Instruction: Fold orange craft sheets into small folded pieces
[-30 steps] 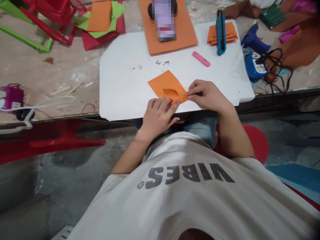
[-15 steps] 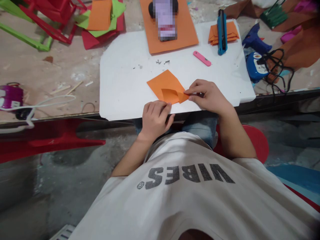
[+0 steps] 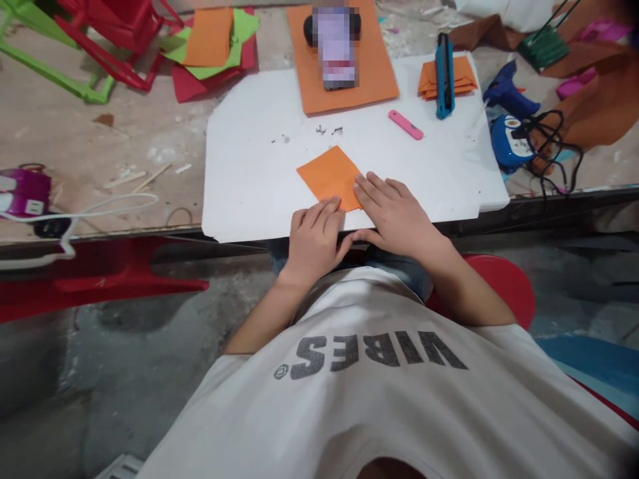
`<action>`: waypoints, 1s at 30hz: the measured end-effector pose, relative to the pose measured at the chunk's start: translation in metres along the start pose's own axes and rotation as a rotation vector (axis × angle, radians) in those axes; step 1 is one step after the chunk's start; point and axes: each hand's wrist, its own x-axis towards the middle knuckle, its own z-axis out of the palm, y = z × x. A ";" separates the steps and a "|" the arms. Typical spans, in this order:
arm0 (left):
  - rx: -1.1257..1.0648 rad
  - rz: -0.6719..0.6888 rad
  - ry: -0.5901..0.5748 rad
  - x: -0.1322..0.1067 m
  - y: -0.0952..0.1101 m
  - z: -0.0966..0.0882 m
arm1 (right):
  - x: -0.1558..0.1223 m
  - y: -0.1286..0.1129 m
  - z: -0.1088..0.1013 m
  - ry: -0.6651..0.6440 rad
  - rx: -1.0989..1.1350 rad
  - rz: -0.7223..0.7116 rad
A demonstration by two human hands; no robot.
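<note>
"Where is the orange paper?" asks the first.

"The small orange paper (image 3: 324, 174) lies flat at the near edge of the white board (image 3: 249, 176), one corner pointing away from the person," says the second.

"And the left hand (image 3: 313, 239)?"

"Its fingertips rest on the paper's near left edge. The fingers lie close together and slightly bent, with the thumb held away from them, and nothing is pinched between."

"What of the right hand (image 3: 392, 214)?"

"It is spread out, palm down, its fingertips laid on the paper's right side. Its thumb reaches towards the left thumb (whether the two touch, one cannot tell)."

"What lies around them?"

"Beyond the paper, a pink cutter (image 3: 406, 125) lies on the board. Farther off to the right, a blue tool (image 3: 444, 76) rests across some folded orange papers (image 3: 464, 74). At the board's far side there is a larger orange sheet (image 3: 302, 83), and on it an item (image 3: 335, 53) blurred past naming. A dark blue glue gun (image 3: 512, 92) sits just beside the board, to its right; thin wooden sticks (image 3: 152, 178) lie on the table (image 3: 124, 133) to the left."
</note>
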 end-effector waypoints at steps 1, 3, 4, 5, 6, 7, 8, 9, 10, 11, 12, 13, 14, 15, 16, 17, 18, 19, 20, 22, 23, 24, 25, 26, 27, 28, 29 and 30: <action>0.001 -0.006 0.005 0.001 -0.001 0.000 | 0.000 0.000 -0.001 -0.008 -0.002 -0.001; -0.001 -0.004 0.023 0.001 -0.004 0.000 | -0.001 0.001 -0.003 -0.016 0.003 -0.009; -0.002 0.007 0.034 0.001 -0.006 -0.001 | -0.002 0.001 -0.005 -0.017 0.008 -0.018; -0.001 0.029 0.049 0.000 -0.007 -0.001 | -0.003 0.001 -0.006 -0.015 0.016 -0.028; 0.002 0.060 0.067 0.000 -0.008 -0.002 | -0.005 0.001 -0.007 -0.010 0.024 -0.041; 0.005 0.096 0.086 -0.001 -0.009 -0.003 | -0.007 0.001 -0.007 -0.003 0.032 -0.053; 0.006 0.128 0.101 -0.001 -0.009 -0.005 | -0.009 0.001 -0.007 0.008 0.037 -0.063; 0.000 0.151 0.106 -0.001 -0.009 -0.006 | -0.011 0.001 -0.006 0.021 0.037 -0.069; -0.014 0.163 0.096 0.000 -0.009 -0.007 | -0.012 0.001 -0.004 0.034 0.032 -0.070; -0.035 0.166 0.070 0.001 -0.009 -0.007 | -0.014 0.001 -0.003 0.045 0.024 -0.071; -0.059 0.163 0.031 0.002 -0.010 -0.007 | -0.014 0.001 -0.001 0.052 0.015 -0.070; -0.080 0.163 -0.011 0.004 -0.010 -0.007 | -0.015 0.001 0.001 0.055 0.006 -0.070; -0.094 0.171 -0.047 0.006 -0.010 -0.007 | -0.015 0.001 0.003 0.055 -0.002 -0.071; -0.098 0.184 -0.073 0.007 -0.011 -0.007 | -0.016 0.002 0.004 0.056 -0.006 -0.072; -0.096 0.198 -0.090 0.009 -0.011 -0.007 | -0.017 0.002 0.005 0.061 -0.009 -0.072; -0.089 0.207 -0.100 0.010 -0.010 -0.007 | -0.018 0.002 0.006 0.069 -0.011 -0.067; -0.085 0.207 -0.108 0.011 -0.010 -0.007 | -0.020 0.002 0.006 0.082 -0.014 -0.057; -0.085 0.196 -0.119 0.012 -0.009 -0.008 | -0.022 0.003 0.007 0.097 -0.020 -0.043; -0.089 0.178 -0.133 0.013 -0.008 -0.010 | -0.025 0.003 0.007 0.114 -0.027 -0.027; -0.097 0.146 -0.158 0.015 -0.005 -0.012 | -0.032 0.005 0.008 0.147 -0.046 0.010; -0.098 0.139 -0.163 0.017 -0.003 -0.014 | -0.035 0.006 0.009 0.163 -0.056 0.026; -0.095 0.138 -0.162 0.018 -0.002 -0.015 | -0.037 0.007 0.010 0.177 -0.066 0.038; -0.088 0.140 -0.155 0.020 -0.002 -0.016 | -0.039 0.008 0.010 0.191 -0.074 0.047; -0.080 0.141 -0.147 0.021 -0.002 -0.017 | -0.040 0.009 0.011 0.205 -0.079 0.052; -0.072 0.143 -0.140 0.022 -0.002 -0.018 | -0.041 0.009 0.012 0.222 -0.080 0.053; -0.066 0.149 -0.135 0.023 -0.003 -0.018 | -0.041 0.009 0.012 0.240 -0.073 0.051; -0.061 0.161 -0.133 0.023 -0.004 -0.019 | -0.040 0.008 0.012 0.259 -0.058 0.043; -0.058 0.179 -0.132 0.023 -0.005 -0.020 | -0.040 0.007 0.011 0.278 -0.034 0.032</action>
